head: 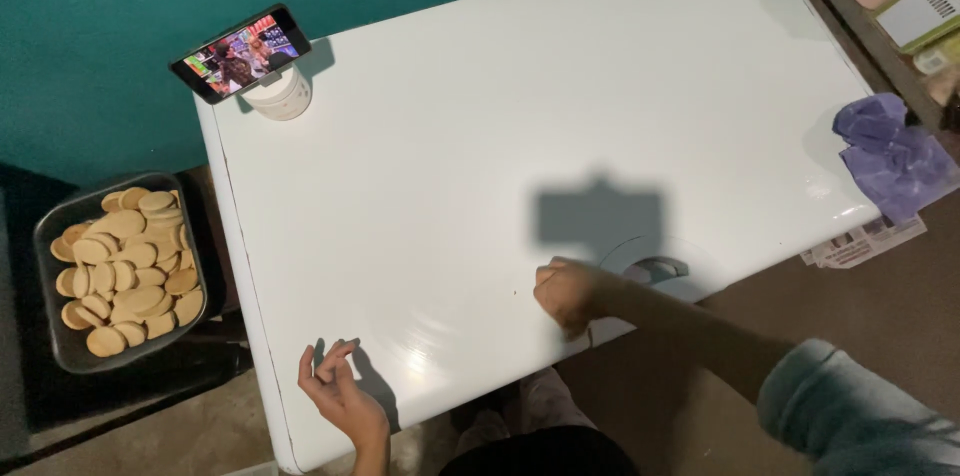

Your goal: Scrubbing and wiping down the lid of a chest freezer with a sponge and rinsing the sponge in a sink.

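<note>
Resting on the lid's [520, 136] near edge, the left hand [338, 391] is seen loosely open and empty; the right hand [566, 294] is fisted beside the lid's handle [657, 267]. Left of the lid, a tray [52, 236] of biscuits [128, 269] is seen; a phone [240, 53] stands at its far corner.

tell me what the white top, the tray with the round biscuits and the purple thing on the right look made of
White top: likely painted metal or hard plastic, glossy, since it reflects light near the left hand and right hand. Tray: dark, probably metal or plastic, with a dull sheen on its rim; the biscuits look baked, matte tan. Purple thing: soft crumpled cloth or thin plastic, full of folds.
</note>
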